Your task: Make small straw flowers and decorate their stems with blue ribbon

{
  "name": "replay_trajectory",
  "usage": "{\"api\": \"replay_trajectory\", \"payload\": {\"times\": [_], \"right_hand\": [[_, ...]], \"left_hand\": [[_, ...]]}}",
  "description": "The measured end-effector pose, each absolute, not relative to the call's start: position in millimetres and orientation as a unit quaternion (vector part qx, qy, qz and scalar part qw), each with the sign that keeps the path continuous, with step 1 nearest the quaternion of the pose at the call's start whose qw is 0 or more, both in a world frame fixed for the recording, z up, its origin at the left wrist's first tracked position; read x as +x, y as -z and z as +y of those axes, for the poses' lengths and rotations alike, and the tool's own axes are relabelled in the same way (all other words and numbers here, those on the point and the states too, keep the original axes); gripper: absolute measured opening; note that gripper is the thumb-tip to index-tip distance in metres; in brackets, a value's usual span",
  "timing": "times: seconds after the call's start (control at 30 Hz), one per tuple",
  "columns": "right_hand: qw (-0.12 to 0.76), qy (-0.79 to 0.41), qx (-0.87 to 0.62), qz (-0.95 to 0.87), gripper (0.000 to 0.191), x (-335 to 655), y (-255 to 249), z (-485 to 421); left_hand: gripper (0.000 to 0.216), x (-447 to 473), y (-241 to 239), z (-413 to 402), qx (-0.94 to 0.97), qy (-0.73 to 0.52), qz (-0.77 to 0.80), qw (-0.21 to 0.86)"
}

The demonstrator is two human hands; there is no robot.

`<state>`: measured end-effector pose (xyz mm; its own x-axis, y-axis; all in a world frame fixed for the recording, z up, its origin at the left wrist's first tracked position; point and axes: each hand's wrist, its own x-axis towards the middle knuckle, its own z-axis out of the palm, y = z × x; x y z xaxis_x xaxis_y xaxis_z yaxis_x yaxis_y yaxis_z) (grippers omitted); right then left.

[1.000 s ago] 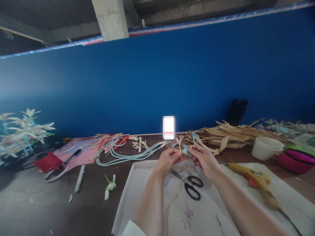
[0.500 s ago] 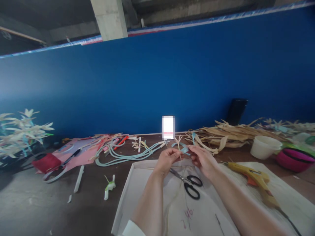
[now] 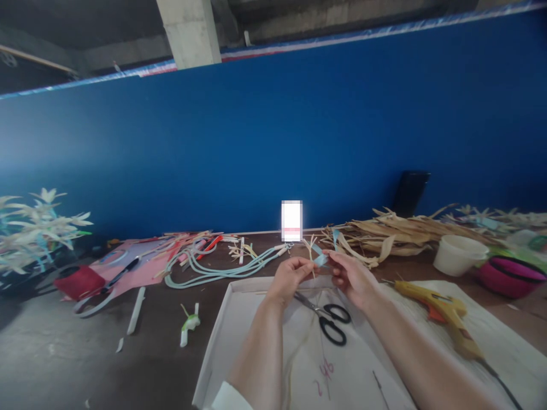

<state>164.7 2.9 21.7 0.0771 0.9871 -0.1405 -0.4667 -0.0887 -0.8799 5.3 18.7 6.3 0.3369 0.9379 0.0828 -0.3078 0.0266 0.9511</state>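
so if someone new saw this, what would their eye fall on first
Probably the broad blue wall filling the middle of the view, with a bright white pixelated rectangle near its foot. Next, front and centre, the left grip pinches a pale sprig and the right grip a light-blue strip, beyond black-handled scissors lying in a shallow white box. To the right, a yellow glue gun stands out on a pale sheet.

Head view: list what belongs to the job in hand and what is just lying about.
In the job:
blue strip, in the right hand
pale branched stem, in the left hand
scissors, probably

Apparently lying about:
glue gun
white tub
pink sheet
light blue cords
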Motion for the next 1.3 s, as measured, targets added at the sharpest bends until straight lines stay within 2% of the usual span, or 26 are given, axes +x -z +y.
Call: {"api": "replay_trajectory", "payload": {"times": [0.47,1.3], "right_hand": [[0.608,-0.632,-0.4,-0.266,0.013,166.1,-23.4,3.8],[0.619,-0.644,-0.373,-0.252,0.011,170.5,-15.7,7.4]], "left_hand": [[0.031,5.0,-6.8,17.6,0.497,-0.48,0.315,0.651],[0.033,3.1,-8.8,15.4,0.51,-0.476,0.313,0.645]]}}
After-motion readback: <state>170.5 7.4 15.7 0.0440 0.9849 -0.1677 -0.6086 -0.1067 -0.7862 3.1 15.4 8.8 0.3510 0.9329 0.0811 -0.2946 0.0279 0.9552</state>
